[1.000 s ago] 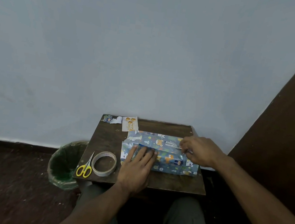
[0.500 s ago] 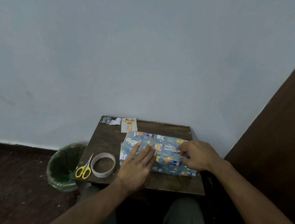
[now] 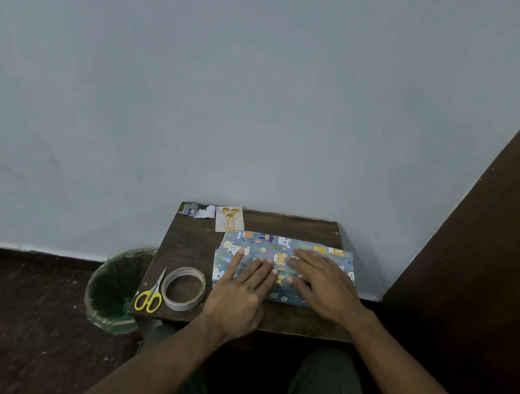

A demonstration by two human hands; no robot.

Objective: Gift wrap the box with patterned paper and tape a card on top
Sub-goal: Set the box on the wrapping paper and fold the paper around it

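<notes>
From the head camera we see the box (image 3: 283,265), already covered in patterned paper (image 3: 327,251), lying at the table's (image 3: 194,244) three o'clock side. Our left hand (image 3: 241,296) and right hand (image 3: 323,283) lie flat on it, fingers straight, pressing the overlap. We judge the seam needs taping next: the tape roll (image 3: 184,289) and scissors (image 3: 150,296) wait at eight o'clock, the card (image 3: 229,219) at twelve.
</notes>
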